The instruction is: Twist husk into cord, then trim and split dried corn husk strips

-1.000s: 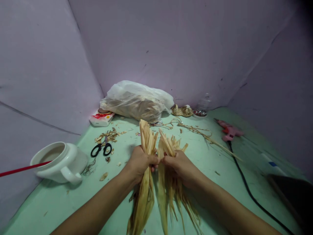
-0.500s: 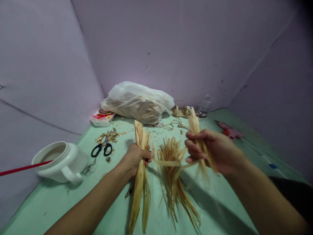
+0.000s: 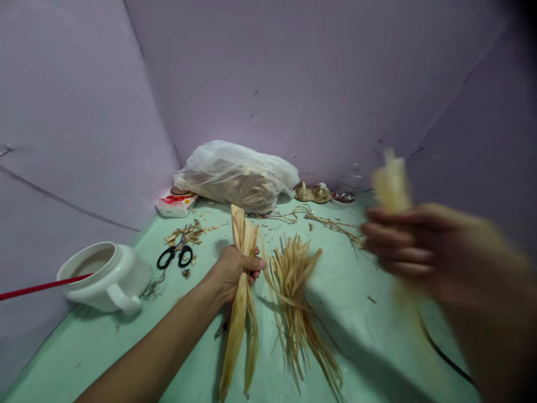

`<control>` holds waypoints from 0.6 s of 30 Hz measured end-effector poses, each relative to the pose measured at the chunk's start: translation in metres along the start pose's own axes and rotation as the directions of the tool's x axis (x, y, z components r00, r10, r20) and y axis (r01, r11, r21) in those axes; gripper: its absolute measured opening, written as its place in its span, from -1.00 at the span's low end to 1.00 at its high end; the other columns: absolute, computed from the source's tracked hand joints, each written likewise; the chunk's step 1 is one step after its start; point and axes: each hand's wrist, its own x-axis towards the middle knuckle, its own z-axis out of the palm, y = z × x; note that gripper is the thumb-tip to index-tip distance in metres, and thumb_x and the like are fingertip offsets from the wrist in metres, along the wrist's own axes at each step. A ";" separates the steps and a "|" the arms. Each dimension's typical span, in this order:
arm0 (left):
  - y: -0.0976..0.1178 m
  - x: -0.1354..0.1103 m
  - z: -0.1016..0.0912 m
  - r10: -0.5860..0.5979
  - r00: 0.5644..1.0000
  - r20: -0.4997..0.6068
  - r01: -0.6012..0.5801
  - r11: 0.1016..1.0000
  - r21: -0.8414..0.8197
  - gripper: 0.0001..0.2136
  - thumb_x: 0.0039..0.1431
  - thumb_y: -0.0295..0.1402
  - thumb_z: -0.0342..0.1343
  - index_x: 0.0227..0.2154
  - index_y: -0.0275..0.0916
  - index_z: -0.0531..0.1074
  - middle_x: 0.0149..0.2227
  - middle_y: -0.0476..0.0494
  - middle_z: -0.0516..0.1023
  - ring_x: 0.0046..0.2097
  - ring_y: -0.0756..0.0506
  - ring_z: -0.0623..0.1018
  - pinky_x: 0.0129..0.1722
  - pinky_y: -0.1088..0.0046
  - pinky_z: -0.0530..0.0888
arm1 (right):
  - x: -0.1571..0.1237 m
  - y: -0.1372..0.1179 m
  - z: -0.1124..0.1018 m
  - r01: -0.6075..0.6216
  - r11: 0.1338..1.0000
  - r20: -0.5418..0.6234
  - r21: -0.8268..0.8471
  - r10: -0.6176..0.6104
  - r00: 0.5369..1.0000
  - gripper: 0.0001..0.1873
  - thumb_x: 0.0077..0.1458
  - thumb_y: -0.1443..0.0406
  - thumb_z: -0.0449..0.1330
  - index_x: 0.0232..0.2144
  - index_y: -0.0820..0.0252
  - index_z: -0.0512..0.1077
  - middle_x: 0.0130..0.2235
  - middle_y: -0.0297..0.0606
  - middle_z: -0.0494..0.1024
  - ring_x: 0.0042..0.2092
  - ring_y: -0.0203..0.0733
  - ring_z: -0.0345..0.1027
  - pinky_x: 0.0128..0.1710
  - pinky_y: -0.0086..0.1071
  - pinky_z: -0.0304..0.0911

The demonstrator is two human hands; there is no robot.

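Note:
My left hand (image 3: 238,271) is closed round a bundle of long dried husk strips (image 3: 237,330), whose ends stick up above the fist and trail down toward me. Over at the right, raised above the table, my right hand (image 3: 413,246) grips a smaller bunch of pale husk strips (image 3: 392,182); motion blurs both. Between the two hands a pile of thin shredded husk strips (image 3: 296,280) lies on the green tabletop (image 3: 356,313), close to the left fingertips.
Black-handled scissors (image 3: 175,256) lie among husk scraps (image 3: 191,232) on the left. A white pot (image 3: 126,274) with a red stick (image 3: 42,288) stands nearby. Along the back wall are a plastic bag (image 3: 239,173), a tissue pack (image 3: 176,204) and a woven piece (image 3: 312,193).
My right hand has moved right and up with its bunch, away from the shredded pile. A strip that stretched between that hand and the pile no longer does. My left hand stays put.

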 end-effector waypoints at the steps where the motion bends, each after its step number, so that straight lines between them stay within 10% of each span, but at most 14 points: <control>1: 0.001 -0.002 0.002 0.010 1.000 0.023 -0.010 1.000 -0.019 -0.73 -0.37 -0.58 0.20 -0.51 -0.32 0.28 -0.73 0.07 0.32 -0.71 0.11 0.29 -0.78 0.69 0.20 | 0.004 0.012 0.018 -0.131 0.986 0.126 0.098 0.119 0.985 -0.69 0.02 0.38 -0.15 -0.66 0.27 0.26 -0.73 -0.38 0.31 -0.74 -0.53 0.03 -0.74 -0.56 -0.16; 3: 0.002 -0.007 0.005 0.047 0.998 0.051 -0.044 0.998 -0.048 -0.74 -0.36 -0.56 0.21 -0.51 -0.32 0.29 -0.73 0.06 0.32 -0.71 0.11 0.30 -0.77 0.68 0.20 | 0.009 0.039 0.051 -0.298 0.949 0.310 0.102 0.254 0.916 -0.77 -0.09 0.38 -0.07 -0.62 0.28 0.34 -0.57 -0.20 0.47 -0.57 -0.35 0.31 -0.55 -0.47 0.21; 7: 0.002 -0.013 0.010 0.092 0.991 0.094 -0.086 0.994 -0.064 -0.82 -0.32 -0.53 0.21 -0.58 -0.35 0.31 -0.76 0.04 0.31 -0.71 0.09 0.31 -0.77 0.67 0.18 | 0.010 0.081 0.088 -0.429 0.902 0.411 0.057 0.370 0.833 -0.83 -0.20 0.38 -0.03 -0.58 0.30 0.36 -0.53 -0.18 0.45 -0.49 -0.31 0.33 -0.40 -0.45 0.27; 13: 0.004 -0.009 0.008 0.048 0.993 0.103 -0.031 0.986 -0.162 -0.88 -0.17 -0.53 0.18 -0.49 -0.36 0.36 -0.58 -0.10 0.47 -0.64 0.08 0.39 -0.72 0.66 0.28 | 0.014 0.085 0.077 -0.523 0.832 0.409 0.182 0.420 0.810 -0.86 -0.13 0.30 -0.02 -0.64 0.23 0.21 -0.73 -0.51 0.04 -0.73 -0.49 -0.22 -0.76 -0.58 -0.16; 18: 0.006 -0.005 0.006 -0.049 0.996 0.076 0.066 0.970 -0.236 -0.95 -0.03 -0.53 0.08 -0.55 -0.39 0.36 -0.57 -0.12 0.46 -0.61 0.08 0.42 -0.67 0.65 0.36 | 0.014 0.086 0.078 -0.376 0.911 0.394 0.167 0.288 0.873 -0.87 -0.27 0.38 0.17 -0.61 0.23 0.24 -0.74 -0.55 0.03 -0.72 -0.51 -0.18 -0.74 -0.59 -0.16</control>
